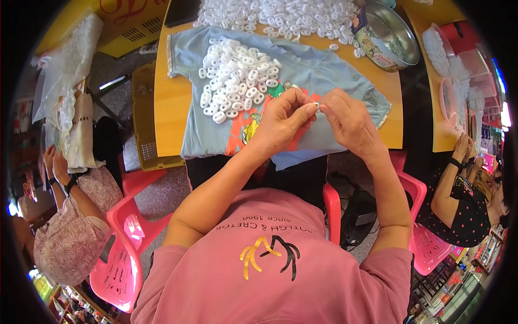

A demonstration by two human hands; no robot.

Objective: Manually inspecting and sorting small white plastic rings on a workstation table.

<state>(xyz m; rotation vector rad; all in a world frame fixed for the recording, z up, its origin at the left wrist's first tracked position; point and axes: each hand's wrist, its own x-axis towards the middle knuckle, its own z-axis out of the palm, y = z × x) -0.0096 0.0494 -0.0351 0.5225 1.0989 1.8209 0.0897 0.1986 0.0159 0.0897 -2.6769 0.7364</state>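
Note:
My left hand (284,120) pinches a small white plastic piece (317,106) between thumb and forefinger. Close against it, my right hand (352,125) has its thumb and fingers pressed together at the piece's edge; what they grip is too small to make out. Both hands are over a light blue T-shirt (199,132) with a red, green and yellow print, spread flat on the table. On the shirt, left of and beyond my hands, lies a heap of white oval pieces with two holes each (237,78).
The yellow-brown table (167,116) carries a larger heap of white pieces (280,13) at its far edge. A round metal tin (396,40) holding small greenish bits stands far right. A yellow crate (144,119) is left of the table. People sit on both sides, near pink chairs (124,232).

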